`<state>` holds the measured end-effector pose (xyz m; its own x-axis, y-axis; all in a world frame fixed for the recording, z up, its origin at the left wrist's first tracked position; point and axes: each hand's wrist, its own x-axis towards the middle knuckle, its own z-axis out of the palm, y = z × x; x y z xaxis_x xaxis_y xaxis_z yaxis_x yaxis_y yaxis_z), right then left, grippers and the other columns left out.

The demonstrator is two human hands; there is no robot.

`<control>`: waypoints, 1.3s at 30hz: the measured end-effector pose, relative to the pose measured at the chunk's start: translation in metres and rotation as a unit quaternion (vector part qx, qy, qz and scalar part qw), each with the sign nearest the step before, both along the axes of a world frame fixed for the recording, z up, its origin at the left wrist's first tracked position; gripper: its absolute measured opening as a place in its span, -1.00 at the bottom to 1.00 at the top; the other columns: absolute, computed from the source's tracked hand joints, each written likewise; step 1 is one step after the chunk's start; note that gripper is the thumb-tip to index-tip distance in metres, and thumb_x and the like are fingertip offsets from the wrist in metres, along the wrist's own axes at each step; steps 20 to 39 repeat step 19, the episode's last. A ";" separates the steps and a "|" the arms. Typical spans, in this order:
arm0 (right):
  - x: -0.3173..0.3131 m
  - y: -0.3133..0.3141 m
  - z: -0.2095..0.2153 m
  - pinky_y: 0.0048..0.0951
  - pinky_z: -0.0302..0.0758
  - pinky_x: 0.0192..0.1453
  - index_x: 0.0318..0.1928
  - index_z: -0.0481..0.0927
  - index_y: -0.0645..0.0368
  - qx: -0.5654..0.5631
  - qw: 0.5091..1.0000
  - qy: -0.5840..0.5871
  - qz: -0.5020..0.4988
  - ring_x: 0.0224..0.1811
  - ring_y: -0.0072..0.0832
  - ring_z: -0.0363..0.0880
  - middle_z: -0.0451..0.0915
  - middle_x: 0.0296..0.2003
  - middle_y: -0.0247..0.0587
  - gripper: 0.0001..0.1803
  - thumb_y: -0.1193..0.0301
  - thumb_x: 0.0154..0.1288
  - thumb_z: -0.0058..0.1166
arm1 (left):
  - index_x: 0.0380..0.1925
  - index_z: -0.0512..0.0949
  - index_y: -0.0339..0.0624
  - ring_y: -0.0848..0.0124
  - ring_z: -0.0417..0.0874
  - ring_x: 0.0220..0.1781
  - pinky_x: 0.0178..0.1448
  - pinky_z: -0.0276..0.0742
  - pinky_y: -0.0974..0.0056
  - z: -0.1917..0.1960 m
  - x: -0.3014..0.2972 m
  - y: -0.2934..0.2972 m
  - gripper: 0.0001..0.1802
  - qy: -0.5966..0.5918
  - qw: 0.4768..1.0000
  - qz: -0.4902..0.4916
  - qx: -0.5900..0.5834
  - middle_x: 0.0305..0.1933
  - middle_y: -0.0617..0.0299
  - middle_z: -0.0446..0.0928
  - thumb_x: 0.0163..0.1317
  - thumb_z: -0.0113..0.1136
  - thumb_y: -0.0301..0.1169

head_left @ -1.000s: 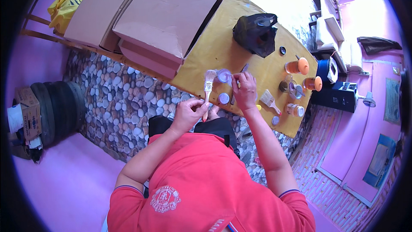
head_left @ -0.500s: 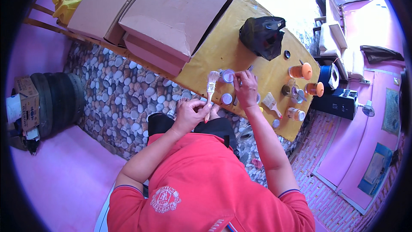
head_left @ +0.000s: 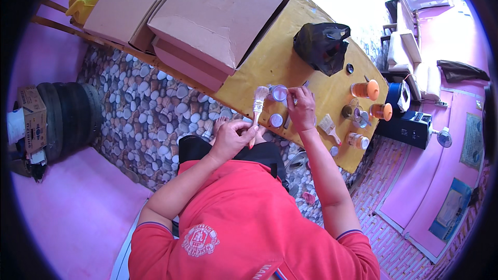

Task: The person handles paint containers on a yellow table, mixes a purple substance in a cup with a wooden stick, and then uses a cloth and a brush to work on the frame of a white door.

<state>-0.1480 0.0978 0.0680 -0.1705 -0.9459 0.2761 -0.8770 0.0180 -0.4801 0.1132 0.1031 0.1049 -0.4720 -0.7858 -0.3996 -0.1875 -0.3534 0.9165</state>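
My left hand (head_left: 232,137) is closed around the wooden handle of a flat paintbrush (head_left: 258,108), held upright with its pale bristles pointing away from me. My right hand (head_left: 302,110) is over the table's near edge, fingers curled and fingertips together; what they hold, if anything, is too small to make out. Just left of those fingertips stands an uncovered jar (head_left: 278,93) with pale contents. A small round lid or pot (head_left: 276,120) lies closer to me. To the right of my right hand, a second, wider paintbrush (head_left: 329,126) rests on the yellow-covered table (head_left: 275,54).
Large cardboard boxes (head_left: 220,15) fill the table's left part. A black plastic bag (head_left: 321,46) sits toward the far side. Jars with orange lids (head_left: 369,89), glass containers (head_left: 353,111) and a small jar (head_left: 357,140) crowd the right end. Stacked tyres (head_left: 72,114) stand at far left.
My right hand has shifted slightly right and its fingertips have drawn back from the jar's rim. The brush stays in my left hand. The view has shifted a little.
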 end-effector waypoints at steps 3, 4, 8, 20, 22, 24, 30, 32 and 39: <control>0.007 0.003 0.004 -0.24 0.40 -0.13 -0.30 0.61 0.14 0.000 1.000 0.002 0.029 -0.28 -0.26 0.58 0.58 -0.38 -0.22 -0.90 0.47 0.21 0.29 | -0.26 0.71 -0.42 0.61 0.58 -0.35 -0.26 0.48 0.44 -0.001 0.000 0.000 -0.71 0.002 1.000 0.000 -0.013 -0.39 0.27 0.59 0.32 0.34 -0.32; 0.008 0.007 0.006 -0.24 0.40 -0.13 -0.30 0.61 0.14 0.000 1.000 0.001 0.030 -0.28 -0.26 0.58 0.58 -0.38 -0.22 -0.90 0.47 0.21 0.29 | -0.27 0.70 -0.43 0.61 0.58 -0.37 -0.27 0.48 0.44 0.001 0.000 -0.001 -0.71 0.005 1.000 -0.002 -0.009 -0.39 0.27 0.60 0.33 0.34 -0.32; 0.000 0.016 0.007 -0.21 0.39 -0.12 -0.31 0.59 0.13 0.034 0.999 0.037 0.017 -0.24 -0.22 0.58 0.59 -0.35 -0.22 -0.90 0.48 0.19 0.27 | -0.28 0.69 -0.41 0.65 0.55 -0.49 -0.38 0.44 0.45 -0.005 -0.001 0.003 -0.70 0.032 0.999 0.013 -0.019 -0.52 0.29 0.63 0.34 0.33 -0.30; 0.014 0.011 0.003 -0.17 0.40 -0.06 -0.31 0.57 0.11 0.031 0.999 0.015 0.029 -0.19 -0.20 0.58 0.58 -0.33 -0.19 -0.88 0.46 0.18 0.26 | -0.24 0.70 -0.44 0.59 0.62 -0.41 -0.30 0.51 0.44 -0.008 0.000 0.004 -0.72 0.020 1.000 -0.007 0.003 -0.39 0.28 0.59 0.36 0.31 -0.35; 0.014 0.011 0.003 -0.17 0.40 -0.06 -0.31 0.57 0.11 0.031 0.999 0.015 0.029 -0.19 -0.20 0.58 0.58 -0.33 -0.19 -0.88 0.46 0.18 0.26 | -0.24 0.70 -0.44 0.59 0.62 -0.41 -0.30 0.51 0.44 -0.008 0.000 0.004 -0.72 0.020 1.000 -0.007 0.003 -0.39 0.28 0.59 0.36 0.31 -0.35; 0.014 0.011 0.003 -0.17 0.40 -0.06 -0.31 0.57 0.11 0.031 0.999 0.015 0.029 -0.19 -0.20 0.58 0.58 -0.33 -0.19 -0.88 0.46 0.18 0.26 | -0.24 0.70 -0.44 0.59 0.62 -0.41 -0.30 0.51 0.44 -0.008 0.000 0.004 -0.72 0.020 1.000 -0.007 0.003 -0.39 0.28 0.59 0.36 0.31 -0.35; 0.014 0.011 0.003 -0.17 0.40 -0.06 -0.31 0.57 0.11 0.031 0.999 0.015 0.029 -0.19 -0.20 0.58 0.58 -0.33 -0.19 -0.88 0.46 0.18 0.26 | -0.24 0.70 -0.44 0.59 0.62 -0.41 -0.30 0.51 0.44 -0.008 0.000 0.004 -0.72 0.020 1.000 -0.007 0.003 -0.39 0.28 0.59 0.36 0.31 -0.35; 0.014 0.011 0.003 -0.17 0.40 -0.06 -0.31 0.57 0.11 0.031 0.999 0.015 0.029 -0.19 -0.20 0.58 0.58 -0.33 -0.19 -0.88 0.46 0.18 0.26 | -0.24 0.70 -0.44 0.59 0.62 -0.41 -0.30 0.51 0.44 -0.008 0.000 0.004 -0.72 0.020 1.000 -0.007 0.003 -0.39 0.28 0.59 0.36 0.31 -0.35; 0.014 0.011 0.003 -0.17 0.40 -0.06 -0.31 0.57 0.11 0.031 0.999 0.015 0.029 -0.19 -0.20 0.58 0.58 -0.33 -0.19 -0.88 0.46 0.18 0.26 | -0.24 0.70 -0.44 0.59 0.62 -0.41 -0.30 0.51 0.44 -0.008 0.000 0.004 -0.72 0.020 1.000 -0.007 0.003 -0.39 0.28 0.59 0.36 0.31 -0.35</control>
